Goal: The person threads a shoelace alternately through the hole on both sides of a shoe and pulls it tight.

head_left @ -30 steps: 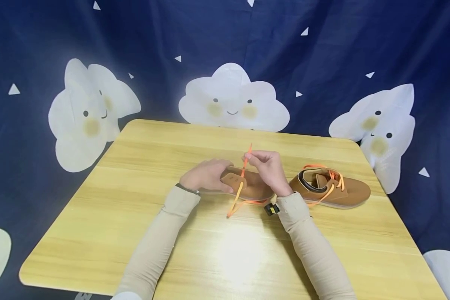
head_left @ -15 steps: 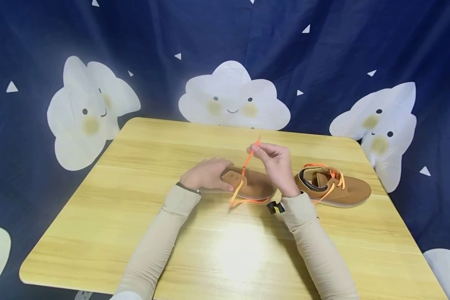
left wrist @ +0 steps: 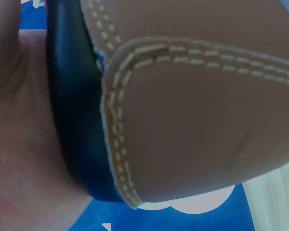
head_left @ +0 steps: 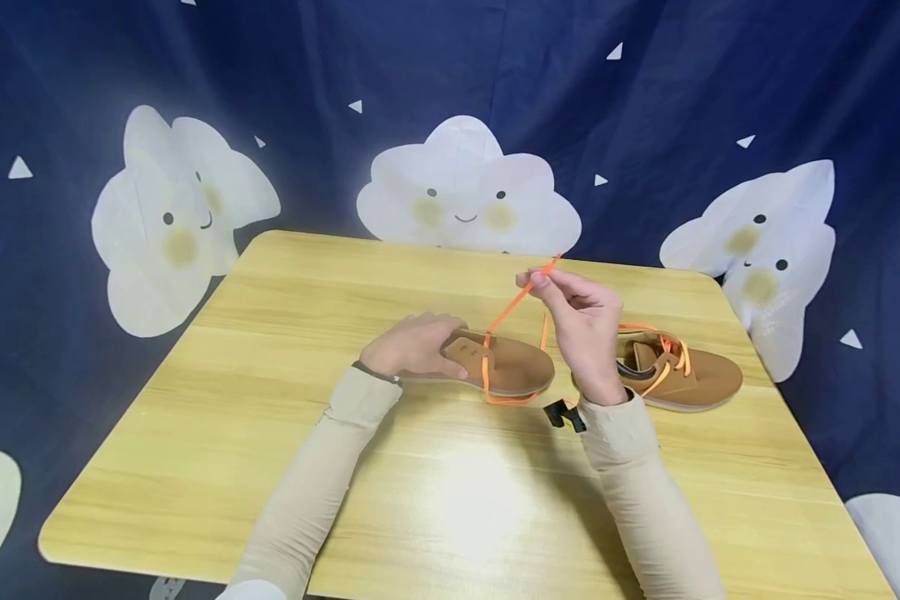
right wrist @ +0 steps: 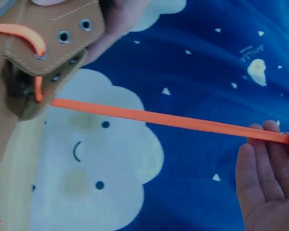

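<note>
A brown shoe [head_left: 521,367] lies mid-table, toe to the right. My left hand [head_left: 412,346] grips its ankle part; in the left wrist view the brown heel panel [left wrist: 197,115] with pale stitching and a dark collar [left wrist: 77,110] sits against the palm. My right hand [head_left: 585,325], raised to the shoe's right, pinches an orange lace [head_left: 512,308] between thumb and fingers. In the right wrist view the lace [right wrist: 149,116] runs taut from the eyelet flaps to my right hand [right wrist: 269,178]. Metal eyelets [right wrist: 63,36] beside it have no lace through them.
A second brown shoe [head_left: 708,375], laced in orange, lies at the right, partly behind my right wrist. The wooden table [head_left: 217,433] ends at a dark blue curtain [head_left: 307,67] with white clouds.
My right hand has moved right and up, drawing the lace out longer. The slack loop at the shoe's near side has shortened. My left hand has stayed on the shoe.
</note>
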A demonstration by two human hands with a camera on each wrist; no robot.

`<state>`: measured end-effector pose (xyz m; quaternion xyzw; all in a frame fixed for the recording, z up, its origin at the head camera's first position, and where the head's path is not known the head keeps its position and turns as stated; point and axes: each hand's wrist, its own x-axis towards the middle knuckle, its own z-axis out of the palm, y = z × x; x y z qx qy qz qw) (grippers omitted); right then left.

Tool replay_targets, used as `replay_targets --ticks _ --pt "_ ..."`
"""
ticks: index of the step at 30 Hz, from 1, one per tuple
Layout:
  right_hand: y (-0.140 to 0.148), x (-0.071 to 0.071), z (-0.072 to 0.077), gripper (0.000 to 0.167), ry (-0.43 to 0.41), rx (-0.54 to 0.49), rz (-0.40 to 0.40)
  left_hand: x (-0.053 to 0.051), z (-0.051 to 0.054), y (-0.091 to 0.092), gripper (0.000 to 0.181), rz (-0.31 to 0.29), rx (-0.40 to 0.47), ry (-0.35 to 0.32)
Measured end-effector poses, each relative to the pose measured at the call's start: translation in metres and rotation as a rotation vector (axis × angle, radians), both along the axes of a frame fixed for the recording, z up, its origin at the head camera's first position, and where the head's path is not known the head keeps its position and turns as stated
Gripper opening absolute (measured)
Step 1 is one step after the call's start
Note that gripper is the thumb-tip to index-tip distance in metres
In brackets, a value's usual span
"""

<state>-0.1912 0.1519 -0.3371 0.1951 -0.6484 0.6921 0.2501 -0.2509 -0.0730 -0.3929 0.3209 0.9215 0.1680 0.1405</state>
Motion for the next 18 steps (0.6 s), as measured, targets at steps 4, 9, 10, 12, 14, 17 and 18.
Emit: replay_targets --ticks 4,9,10,12,14,17,18 --pt "-0.002 0.008 0.008 0.018 0.077 -0.054 -0.014 0.000 0.001 0.000 0.072 -0.003 -0.004 -0.001" --pt "-0.005 0.018 0.016 0.014 0.184 -0.135 -0.030 0.000 0.000 0.000 0.073 -0.005 -0.015 -0.005" --pt "-0.005 0.020 0.018 0.013 0.207 -0.150 -0.036 0.000 -0.001 -0.001 0.073 -0.007 -0.019 -0.003" --pt "-0.007 0.024 0.022 0.012 0.243 -0.178 -0.046 -0.001 -0.001 -0.001 0.073 -0.007 -0.025 -0.003" --pt "-0.008 0.027 0.026 0.011 0.279 -0.210 -0.062 -0.001 -0.001 -0.001 0.072 -0.009 -0.030 -0.003" --pt "-0.009 0.034 0.032 0.009 0.325 -0.273 -0.078 -0.001 -0.001 -0.001 0.073 -0.011 -0.037 -0.003" --pt "-0.009 0.036 0.033 0.009 0.343 -0.284 -0.084 -0.001 -0.001 -0.001 0.072 -0.011 -0.035 -0.005"
